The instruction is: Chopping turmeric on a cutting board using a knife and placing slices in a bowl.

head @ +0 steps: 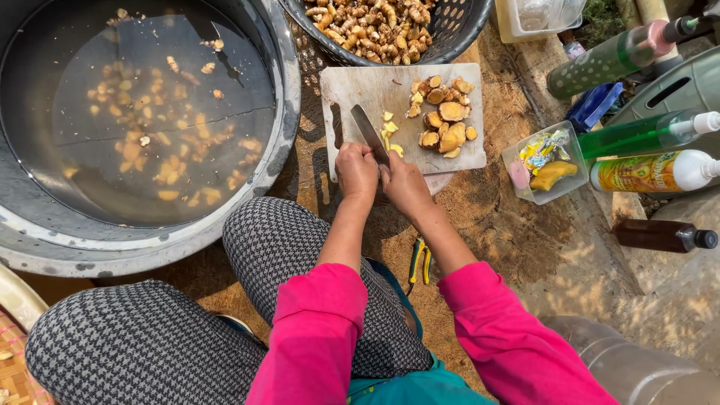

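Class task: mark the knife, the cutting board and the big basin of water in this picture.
knife (369, 133), head view, middle of the blade.
cutting board (360, 90), head view, bare upper-left area.
basin (287, 90), head view, right rim.

Your cutting board (352, 94) lay ahead of your knees, with root pieces (444, 118) piled on its right half. The tub (289, 97) of water sat to its left, the basket (457, 30) behind it, and bottles (652, 172) to its right.
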